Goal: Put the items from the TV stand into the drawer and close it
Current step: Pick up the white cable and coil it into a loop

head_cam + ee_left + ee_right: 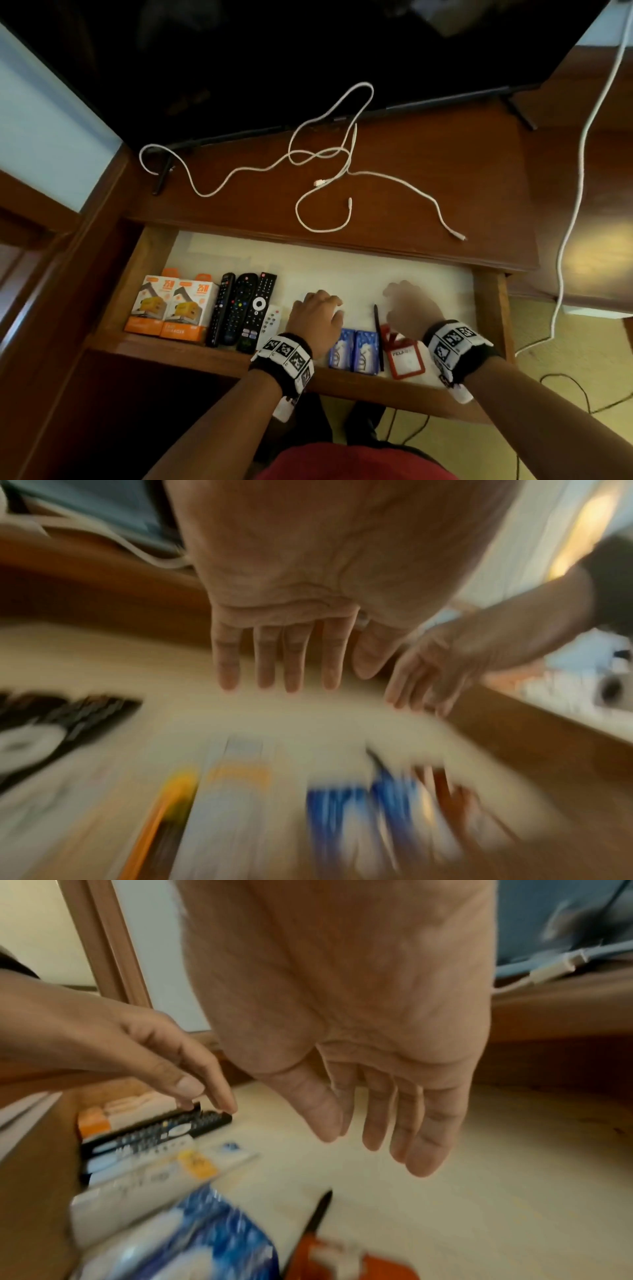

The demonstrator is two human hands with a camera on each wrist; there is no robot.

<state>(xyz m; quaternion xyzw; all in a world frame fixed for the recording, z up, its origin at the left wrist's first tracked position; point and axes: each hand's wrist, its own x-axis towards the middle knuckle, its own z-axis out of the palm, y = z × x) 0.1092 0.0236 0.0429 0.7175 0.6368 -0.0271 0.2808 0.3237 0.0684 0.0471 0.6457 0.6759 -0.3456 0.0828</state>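
White cables (322, 161) lie loose on the wooden TV stand (428, 192) in front of the television, well apart from both hands; they cross one another, and how many there are cannot be told.

Below, the drawer (147, 253) stands open. The left hand (317, 317) and the right hand (409, 310) both hang over its pale floor, side by side, fingers straight and slightly spread, holding nothing.

Along the drawer's front lie, from the left:
- two orange-and-white charger boxes (171, 310)
- three black remotes (239, 308)
- one small white remote (270, 322) just beside the left wrist
- two blue packets (354, 349) between the wrists
- one black pen (377, 329)
- one red tag holder (404, 358) by the right wrist
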